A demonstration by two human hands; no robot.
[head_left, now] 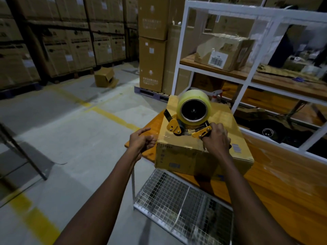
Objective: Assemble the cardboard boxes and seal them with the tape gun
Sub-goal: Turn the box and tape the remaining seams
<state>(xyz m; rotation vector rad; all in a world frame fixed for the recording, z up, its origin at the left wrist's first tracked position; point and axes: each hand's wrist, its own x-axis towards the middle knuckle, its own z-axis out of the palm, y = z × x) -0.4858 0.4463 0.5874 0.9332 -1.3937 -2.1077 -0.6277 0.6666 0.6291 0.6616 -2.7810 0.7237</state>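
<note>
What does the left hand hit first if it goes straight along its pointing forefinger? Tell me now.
Probably the cardboard box, at the top edge nearest it, with the tape gun just beyond; depth is unclear, so the left hand might pass above.

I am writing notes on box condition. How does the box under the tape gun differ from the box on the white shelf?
The table box has flat, crisp faces; the shelf box is crumpled and dented. The table box carries the tape gun, held by the right hand; no hand or tool is on the shelf box. Both are brown cardboard.
</note>
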